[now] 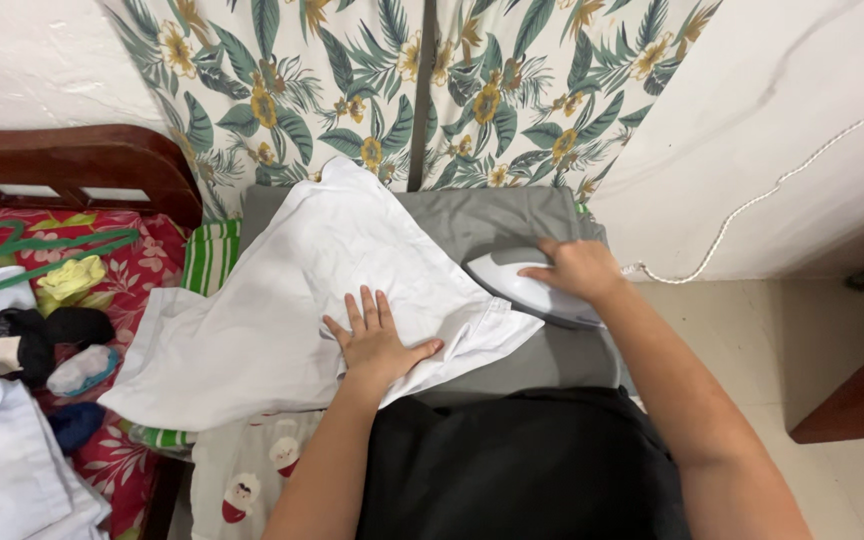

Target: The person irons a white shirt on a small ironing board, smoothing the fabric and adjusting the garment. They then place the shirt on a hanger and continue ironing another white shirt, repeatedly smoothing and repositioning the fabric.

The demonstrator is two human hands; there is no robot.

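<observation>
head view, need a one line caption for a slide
Left hand flat on a white cotton garment spread over a grey padded board, right hand gripping a white electric iron.

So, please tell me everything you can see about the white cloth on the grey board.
The white cloth looks like thin, creased cotton. It lies spread flat over the grey board, and its left part hangs off toward the bed. A hemmed edge shows at its right corner. The left hand presses flat on it with fingers spread. The iron, held by the right hand, rests on its right edge.
</observation>
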